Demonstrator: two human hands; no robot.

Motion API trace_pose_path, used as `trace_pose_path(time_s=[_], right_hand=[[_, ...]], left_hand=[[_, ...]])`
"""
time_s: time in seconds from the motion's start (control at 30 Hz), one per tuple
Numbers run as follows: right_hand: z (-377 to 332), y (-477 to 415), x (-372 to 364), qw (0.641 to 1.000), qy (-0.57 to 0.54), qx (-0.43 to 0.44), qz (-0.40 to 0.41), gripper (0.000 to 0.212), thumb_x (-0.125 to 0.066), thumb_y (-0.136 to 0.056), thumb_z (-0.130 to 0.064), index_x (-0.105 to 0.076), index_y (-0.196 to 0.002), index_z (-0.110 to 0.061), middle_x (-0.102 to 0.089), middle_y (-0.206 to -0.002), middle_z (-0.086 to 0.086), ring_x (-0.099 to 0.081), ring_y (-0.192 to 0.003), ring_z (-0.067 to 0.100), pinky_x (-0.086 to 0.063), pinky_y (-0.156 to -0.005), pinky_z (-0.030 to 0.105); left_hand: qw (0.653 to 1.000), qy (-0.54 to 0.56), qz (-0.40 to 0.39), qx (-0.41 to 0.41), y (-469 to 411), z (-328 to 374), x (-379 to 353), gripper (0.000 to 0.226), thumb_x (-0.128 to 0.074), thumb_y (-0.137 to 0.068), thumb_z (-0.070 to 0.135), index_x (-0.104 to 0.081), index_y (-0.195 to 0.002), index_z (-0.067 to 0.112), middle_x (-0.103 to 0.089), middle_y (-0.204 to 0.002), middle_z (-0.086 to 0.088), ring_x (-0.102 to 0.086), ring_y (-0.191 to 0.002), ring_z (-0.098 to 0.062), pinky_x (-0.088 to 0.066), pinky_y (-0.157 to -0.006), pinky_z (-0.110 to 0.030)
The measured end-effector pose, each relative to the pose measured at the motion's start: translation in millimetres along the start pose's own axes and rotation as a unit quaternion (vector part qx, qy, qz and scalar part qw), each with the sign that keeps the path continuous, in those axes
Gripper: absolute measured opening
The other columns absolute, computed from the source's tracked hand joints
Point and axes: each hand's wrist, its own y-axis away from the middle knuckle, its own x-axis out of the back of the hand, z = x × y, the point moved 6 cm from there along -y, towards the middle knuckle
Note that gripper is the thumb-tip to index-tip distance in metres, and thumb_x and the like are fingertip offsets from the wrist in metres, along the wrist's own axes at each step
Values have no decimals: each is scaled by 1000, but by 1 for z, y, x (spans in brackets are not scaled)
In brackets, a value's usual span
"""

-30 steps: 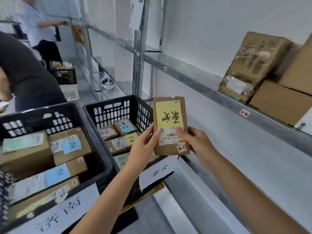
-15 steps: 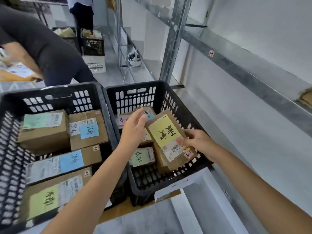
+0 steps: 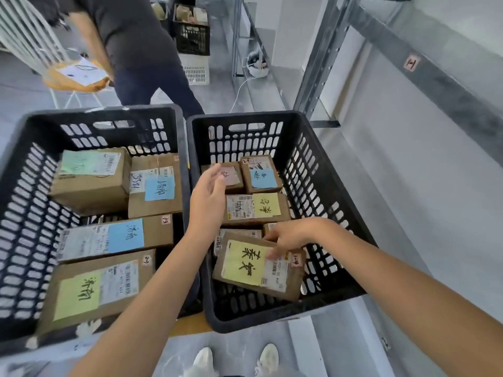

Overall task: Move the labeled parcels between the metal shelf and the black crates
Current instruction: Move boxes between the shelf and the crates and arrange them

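A flat cardboard parcel with a yellow label (image 3: 253, 263) lies in the near part of the right black crate (image 3: 334, 186), on top of other parcels. My right hand (image 3: 288, 238) rests on its far edge, fingertips touching the label and box. Over the crate's left side hovers my left hand (image 3: 208, 195), fingers apart and holding nothing. Further back in that crate sit a parcel with a yellow note (image 3: 255, 206), one with a blue note (image 3: 261, 175) and one with a pink note (image 3: 231, 176). The left black crate (image 3: 30, 202) holds several larger labeled boxes. The metal shelf (image 3: 424, 77) runs along the right.
A person in dark clothes (image 3: 136, 44) bends over just behind the left crate, holding an orange envelope. More crates (image 3: 193, 36) stand on the floor farther back. A shelf upright (image 3: 318, 63) rises behind the right crate. My white shoes (image 3: 236, 360) show below.
The yellow-labeled parcel went from held up near the shelf down into the right crate. My left hand let go of it and drew back; my view tilted downward.
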Motion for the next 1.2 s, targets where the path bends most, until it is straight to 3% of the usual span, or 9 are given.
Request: trace_pose_path(time_s=[0.1, 0.17, 0.3, 0.5, 0.7, 0.83, 0.93, 1.07, 1.2], right_hand=[[2, -14, -7, 995, 23, -4, -102, 53, -65, -94, -36, -53, -144, -24, -56, -121, -9, -55, -111, 14, -45, -102, 37], [7, -20, -9, 992, 12, -3, -128, 51, -64, -95, -33, -52, -144, -23, -59, -122, -7, -60, -112, 16, -49, -99, 36], [11, -31, -19, 993, -16, 15, -115, 47, -61, -97, -35, -54, -142, -21, -64, -126, 0, -62, -117, 27, -49, -102, 46], [1, -49, -48, 996, -39, 26, -76, 60, -80, -80, -41, -57, -130, -18, -67, -124, 0, -66, -108, 18, -56, -94, 36], [12, -56, -45, 998, 10, -19, -63, 54, -77, -83, -44, -54, -125, -19, -64, -111, -5, -61, -94, 14, -52, -71, 25], [12, -62, -38, 999, -26, 14, -45, 62, -77, -84, -39, -53, -135, -13, -64, -123, 2, -64, -105, 20, -58, -89, 36], [-2, -73, -45, 996, -52, 51, -42, 54, -72, -89, -33, -56, -137, -12, -66, -122, 3, -66, -104, 18, -56, -77, 24], [-5, -86, -50, 992, -96, 59, -46, 48, -69, -93, -28, -57, -138, -15, -61, -126, 1, -60, -117, 22, -53, -97, 36], [-8, -86, -41, 988, -110, 83, -73, 44, -71, -90, -25, -59, -132, -25, -60, -110, -12, -62, -101, 12, -53, -80, 27]], left_hand=[[1000, 7, 11, 0, -2, -1, -1, 40, -46, -102, 27, -50, -142, 24, -54, -140, 12, -48, -127, 1, -39, -106, -21], [1000, 14, 12, -2, -3, -3, -1, 41, -47, -103, 28, -49, -143, 24, -54, -141, 12, -48, -126, 3, -39, -103, -13], [1000, 10, 16, -8, -4, -6, -3, 42, -46, -103, 26, -46, -145, 21, -51, -143, 10, -46, -124, 8, -33, -87, 7], [1000, 12, 11, -8, -4, -10, -5, 44, -46, -103, 24, -45, -146, 20, -50, -143, 10, -42, -106, 32, -32, -83, 9], [1000, 19, 7, -2, -4, -11, -4, 44, -46, -103, 24, -43, -146, 21, -50, -144, 10, -47, -116, 12, -35, -83, 7], [1000, 21, 4, -4, -3, -8, -5, 43, -46, -103, 24, -45, -146, 21, -49, -144, 10, -46, -109, 19, -33, -81, 9], [1000, 24, 2, -4, -3, -5, -6, 43, -45, -103, 23, -44, -146, 21, -49, -145, 9, -46, -117, 11, -34, -81, 8], [1000, 28, -2, -7, 0, -4, -5, 42, -45, -103, 23, -45, -145, 22, -49, -144, 10, -45, -119, 9, -34, -82, 8], [999, 31, -7, -9, 1, -4, -7, 40, -45, -104, 21, -46, -144, 22, -49, -144, 9, -45, -123, 7, -33, -85, 8]])
